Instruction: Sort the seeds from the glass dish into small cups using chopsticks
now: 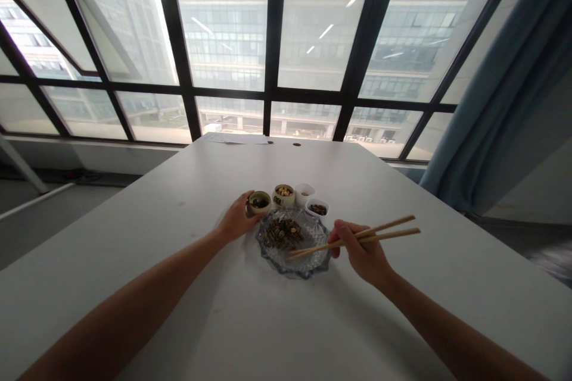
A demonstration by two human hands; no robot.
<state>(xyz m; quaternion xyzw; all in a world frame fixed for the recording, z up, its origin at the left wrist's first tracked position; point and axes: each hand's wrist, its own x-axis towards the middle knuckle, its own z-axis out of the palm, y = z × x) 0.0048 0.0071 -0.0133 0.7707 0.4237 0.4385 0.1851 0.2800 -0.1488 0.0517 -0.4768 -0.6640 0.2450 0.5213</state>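
Note:
My left hand point(238, 217) is wrapped around a small round cup point(259, 203) with dark contents, just left of the glass bowl's far edge. In my right hand point(360, 250) is a pair of wooden chopsticks point(379, 232). Their tips reach down into the clear scalloped glass bowl point(308, 272), near its middle. A heap of brown, seed-like pieces point(282, 232) lies in the far left part of that bowl. Nothing can be made out between the chopstick tips.
Behind the bowl stand a cup with pale nut-like pieces point(284, 191), a white dish point(305, 191) and another white dish with dark brown pieces point(318, 208). Papers point(235, 139) lie at the far end of the white table point(179, 286). A blue curtain point(482, 107) hangs at right.

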